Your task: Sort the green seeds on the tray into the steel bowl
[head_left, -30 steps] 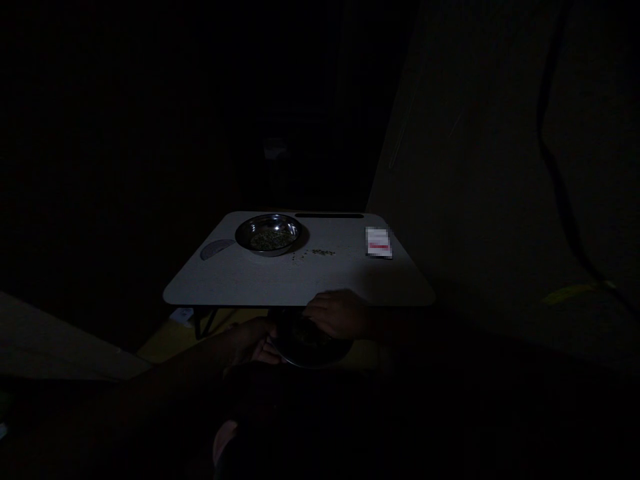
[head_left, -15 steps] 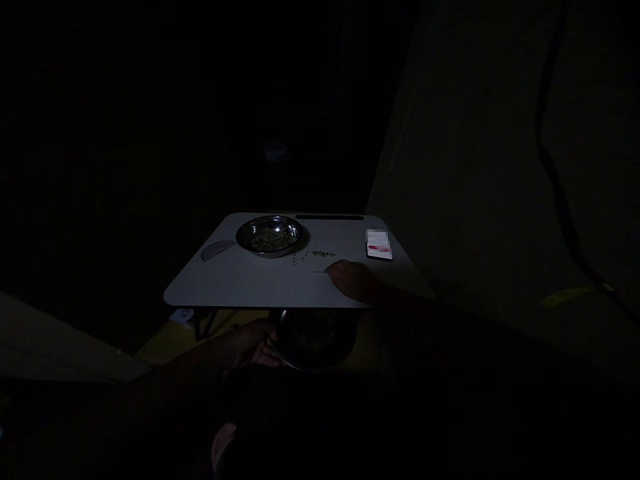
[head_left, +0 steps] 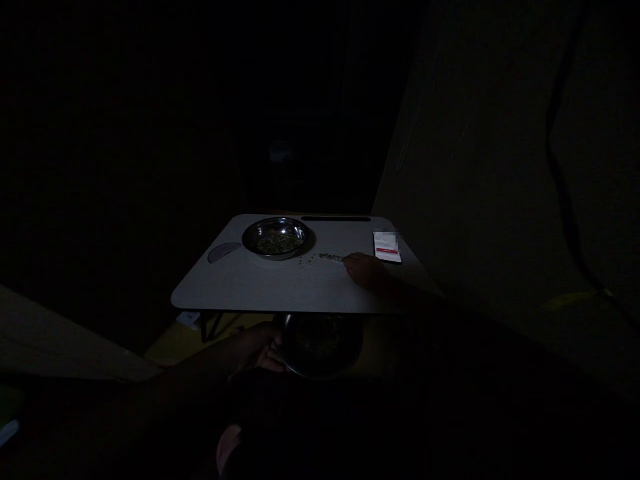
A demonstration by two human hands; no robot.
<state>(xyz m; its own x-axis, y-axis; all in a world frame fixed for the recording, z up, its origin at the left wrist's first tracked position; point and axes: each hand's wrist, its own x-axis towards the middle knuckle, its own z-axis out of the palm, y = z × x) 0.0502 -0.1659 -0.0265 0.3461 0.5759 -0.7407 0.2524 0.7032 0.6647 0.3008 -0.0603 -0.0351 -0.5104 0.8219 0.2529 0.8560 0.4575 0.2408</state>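
Observation:
My left hand (head_left: 270, 347) grips the left rim of a dark metal bowl (head_left: 295, 370), held below the near edge of the table. Small bits lie inside that bowl, too dim to name. On the tabletop, my right hand (head_left: 366, 270) is closed around a thin pale strip (head_left: 338, 259), whose kind I cannot make out. The strip lies right beside a small line of greenish seeds or grains (head_left: 327, 255). Further left stands a shiny steel bowl (head_left: 276, 227) with more of the same grains (head_left: 277, 243) in its bottom.
A white folding table (head_left: 250, 287) with dark legs carries everything. A clear protractor (head_left: 224, 251) lies at its left, and a phone (head_left: 387, 247) with a lit screen at its right. A dark slot (head_left: 336, 219) runs along the far edge. The room is very dark.
My right hand has moved slightly right and away from me, bringing the strip up against the line of grains. My left hand still holds the lower bowl. The view has shifted a little.

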